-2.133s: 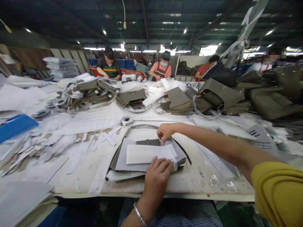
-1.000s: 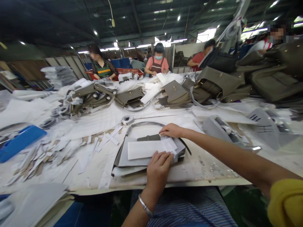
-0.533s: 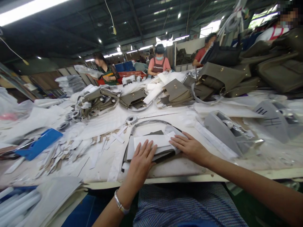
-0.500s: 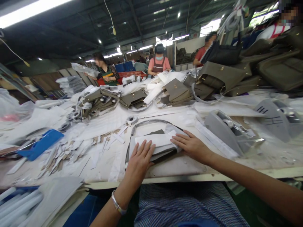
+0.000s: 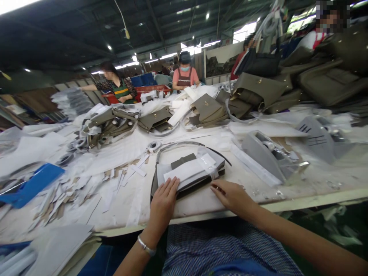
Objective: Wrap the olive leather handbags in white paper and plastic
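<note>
A flat olive-grey bag (image 5: pixel 188 174) wrapped in grey and white paper lies on the table in front of me, its strap curving behind it. A white paper sheet (image 5: pixel 186 170) covers its top. My left hand (image 5: pixel 162 201) lies flat with fingers stretched out, fingertips on the bag's near left edge. My right hand (image 5: pixel 231 195) rests on the table just right of the bag's near corner, fingers extended and holding nothing.
A grey tape dispenser (image 5: pixel 266 155) stands to the right. Paper strips and scraps (image 5: pixel 86 184) litter the left side, beside a blue tray (image 5: pixel 31 186). Olive bags (image 5: pixel 207 109) are piled at the back, where other people work. A tape roll (image 5: pixel 153 145) lies behind the bag.
My right hand left the bag's top edge and came down to the near side. Both hands slid off the top of the paper toward me and now sit at the bag's near edge.
</note>
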Demonstrator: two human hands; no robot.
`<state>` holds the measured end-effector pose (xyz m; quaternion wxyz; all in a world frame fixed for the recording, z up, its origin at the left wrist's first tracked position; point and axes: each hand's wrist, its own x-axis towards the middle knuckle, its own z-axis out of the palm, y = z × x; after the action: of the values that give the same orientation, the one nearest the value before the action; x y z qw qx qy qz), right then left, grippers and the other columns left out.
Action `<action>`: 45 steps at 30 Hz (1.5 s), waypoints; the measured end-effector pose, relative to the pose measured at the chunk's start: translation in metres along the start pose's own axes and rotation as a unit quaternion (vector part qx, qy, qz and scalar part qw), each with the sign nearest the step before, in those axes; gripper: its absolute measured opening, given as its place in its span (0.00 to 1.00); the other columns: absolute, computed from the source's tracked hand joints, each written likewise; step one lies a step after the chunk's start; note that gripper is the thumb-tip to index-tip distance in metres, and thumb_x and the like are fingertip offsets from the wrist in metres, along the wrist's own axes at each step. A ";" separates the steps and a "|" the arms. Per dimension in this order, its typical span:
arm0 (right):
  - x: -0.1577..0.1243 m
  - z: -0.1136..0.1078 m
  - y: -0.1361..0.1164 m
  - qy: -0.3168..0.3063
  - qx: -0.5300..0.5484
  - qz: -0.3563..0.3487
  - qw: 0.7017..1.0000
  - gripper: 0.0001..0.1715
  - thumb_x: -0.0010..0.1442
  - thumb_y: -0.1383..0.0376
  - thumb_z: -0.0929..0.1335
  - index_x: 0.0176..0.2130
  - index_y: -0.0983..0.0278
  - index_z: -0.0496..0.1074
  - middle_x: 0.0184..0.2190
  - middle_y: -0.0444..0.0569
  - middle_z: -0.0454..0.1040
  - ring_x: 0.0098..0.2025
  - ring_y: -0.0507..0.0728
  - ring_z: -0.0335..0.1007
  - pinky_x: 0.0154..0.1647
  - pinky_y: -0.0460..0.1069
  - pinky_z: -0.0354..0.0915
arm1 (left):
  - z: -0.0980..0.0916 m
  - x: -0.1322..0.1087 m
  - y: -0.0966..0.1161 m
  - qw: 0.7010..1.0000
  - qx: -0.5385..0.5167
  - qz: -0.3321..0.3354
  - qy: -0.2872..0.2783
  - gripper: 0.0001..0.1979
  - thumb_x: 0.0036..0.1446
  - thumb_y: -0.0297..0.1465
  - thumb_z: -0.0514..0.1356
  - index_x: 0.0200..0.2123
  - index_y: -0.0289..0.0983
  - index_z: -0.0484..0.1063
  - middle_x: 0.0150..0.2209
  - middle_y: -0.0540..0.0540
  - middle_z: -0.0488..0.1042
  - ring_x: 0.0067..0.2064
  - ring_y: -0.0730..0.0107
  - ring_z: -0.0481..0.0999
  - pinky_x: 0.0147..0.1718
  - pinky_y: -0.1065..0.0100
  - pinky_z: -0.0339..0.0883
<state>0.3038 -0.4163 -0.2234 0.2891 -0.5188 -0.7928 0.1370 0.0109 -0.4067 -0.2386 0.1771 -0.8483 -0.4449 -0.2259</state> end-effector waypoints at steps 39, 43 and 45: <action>0.058 -0.105 0.086 -0.068 -0.336 0.148 0.928 0.15 0.65 0.66 0.62 0.39 0.63 0.79 0.41 0.54 0.80 0.44 0.61 0.75 0.40 0.50 0.65 | 0.010 -0.012 0.002 0.984 -0.037 -0.136 0.110 0.32 0.64 0.30 0.59 0.69 0.45 0.52 0.63 0.47 0.68 0.61 0.59 0.70 0.58 0.60 0.64; 0.055 -0.107 0.059 -0.077 -0.270 0.124 0.952 0.14 0.63 0.63 0.65 0.42 0.61 0.79 0.45 0.51 0.80 0.48 0.62 0.74 0.48 0.51 0.65 | 0.010 -0.011 0.002 0.983 -0.038 -0.137 0.113 0.32 0.64 0.30 0.59 0.69 0.46 0.53 0.63 0.48 0.68 0.61 0.60 0.70 0.58 0.60 0.64; 0.047 -0.102 0.044 -0.141 -0.178 0.106 0.968 0.13 0.60 0.64 0.66 0.41 0.62 0.79 0.43 0.51 0.80 0.47 0.61 0.75 0.47 0.51 0.66 | 0.010 -0.012 0.002 0.983 -0.039 -0.140 0.111 0.32 0.64 0.30 0.59 0.69 0.45 0.52 0.63 0.47 0.68 0.61 0.60 0.70 0.58 0.60 0.64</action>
<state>0.3837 -0.3634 -0.1500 0.0615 -0.6184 -0.7777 0.0951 0.0088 -0.4108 -0.2537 0.1584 -0.7535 -0.5280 -0.3582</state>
